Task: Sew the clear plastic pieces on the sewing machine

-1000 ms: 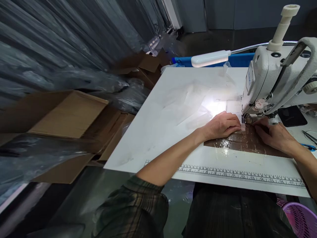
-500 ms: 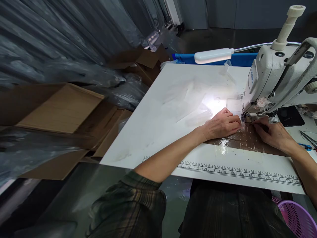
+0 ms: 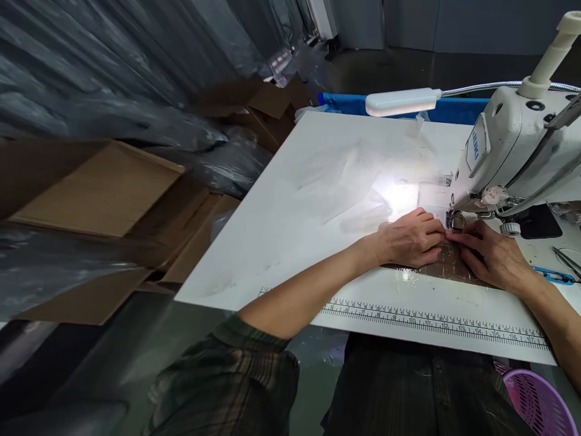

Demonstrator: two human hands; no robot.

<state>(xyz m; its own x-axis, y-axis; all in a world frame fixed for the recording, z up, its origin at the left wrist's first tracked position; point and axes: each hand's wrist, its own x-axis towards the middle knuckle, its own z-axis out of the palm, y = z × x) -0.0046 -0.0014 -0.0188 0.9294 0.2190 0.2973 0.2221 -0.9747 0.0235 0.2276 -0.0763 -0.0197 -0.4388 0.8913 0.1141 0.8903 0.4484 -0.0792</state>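
A white sewing machine (image 3: 483, 145) stands at the right, its presser foot (image 3: 454, 221) lowered close to the table. Just left of the foot, my left hand (image 3: 413, 237) rests with curled fingers on a clear plastic sheet (image 3: 430, 197), which spreads behind the fingertips. My right hand (image 3: 492, 254) sits in front of the foot, its fingers drawn together and reaching the left fingertips. What lies between the right fingers is hidden. Under both hands runs a shiny brown strip (image 3: 447, 269) on the tabletop.
A printed ruler (image 3: 408, 318) lines the front edge of the white table (image 3: 272, 242). A lit lamp (image 3: 402, 102) hangs behind. Scissors (image 3: 565, 260), a blue-handled tool (image 3: 554, 276) and a dark flat object (image 3: 540, 221) lie right. Cardboard boxes (image 3: 100, 188) stand left; a purple basket (image 3: 540, 399) is below.
My right hand has moved left, up to the left fingertips in front of the presser foot. The left hand stays beside the foot. The view has shifted slightly.
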